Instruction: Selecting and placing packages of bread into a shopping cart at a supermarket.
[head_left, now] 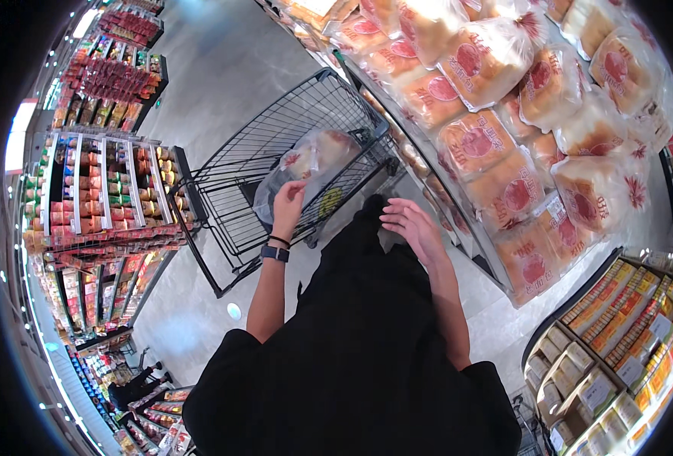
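Left hand (288,205): fingers bent toward the thumb; whether they grip the clear bag beside them cannot be told. Right hand (412,226): fingers loosely extended, apparently holding nothing, near the stacked loaves (476,139). Bagged bread (336,149): lies inside the wire shopping cart (230,194), ahead and left.

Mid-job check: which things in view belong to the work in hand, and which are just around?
Seemingly in the work:
- left hand, over the shopping cart
- bagged bread in the cart
- right hand, near the stacked bagged loaves

Just around:
- shelved goods at left
- packaged goods at lower right
- person in dark clothing
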Demonstrator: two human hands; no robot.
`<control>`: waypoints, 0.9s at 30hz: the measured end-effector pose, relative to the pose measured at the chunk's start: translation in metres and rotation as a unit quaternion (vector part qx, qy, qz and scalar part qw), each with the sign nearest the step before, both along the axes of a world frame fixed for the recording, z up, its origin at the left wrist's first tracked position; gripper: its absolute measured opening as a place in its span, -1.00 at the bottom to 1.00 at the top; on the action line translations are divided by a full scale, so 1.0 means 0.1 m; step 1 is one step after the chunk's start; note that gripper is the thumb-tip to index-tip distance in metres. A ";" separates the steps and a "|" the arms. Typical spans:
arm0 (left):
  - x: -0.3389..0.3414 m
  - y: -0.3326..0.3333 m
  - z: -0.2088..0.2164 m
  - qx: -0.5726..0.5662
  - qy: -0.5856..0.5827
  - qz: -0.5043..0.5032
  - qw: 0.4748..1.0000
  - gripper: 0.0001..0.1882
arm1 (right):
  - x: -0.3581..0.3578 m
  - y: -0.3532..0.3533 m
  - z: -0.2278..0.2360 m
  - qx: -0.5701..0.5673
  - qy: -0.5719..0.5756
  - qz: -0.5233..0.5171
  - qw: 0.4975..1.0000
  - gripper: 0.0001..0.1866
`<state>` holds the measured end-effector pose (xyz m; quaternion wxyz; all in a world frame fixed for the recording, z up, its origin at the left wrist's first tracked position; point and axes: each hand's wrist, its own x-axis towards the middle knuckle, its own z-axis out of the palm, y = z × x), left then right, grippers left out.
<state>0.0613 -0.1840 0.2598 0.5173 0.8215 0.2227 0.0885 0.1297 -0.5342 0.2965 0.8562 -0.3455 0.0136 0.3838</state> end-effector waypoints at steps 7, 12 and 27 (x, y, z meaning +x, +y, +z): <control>-0.11 0.65 -0.46 -0.185 0.152 0.050 0.970 -0.74 | 0.04 0.25 -0.02 -0.067 -0.013 0.005 0.998 -0.60; -0.02 1.14 -1.02 -0.335 0.233 0.085 0.909 -0.70 | 0.16 0.65 0.00 -0.112 -0.021 -0.004 0.993 -0.57; 0.60 2.09 -3.31 -0.008 0.169 0.092 0.981 0.03 | -0.08 1.97 -0.10 -0.300 0.024 -0.020 0.953 -0.62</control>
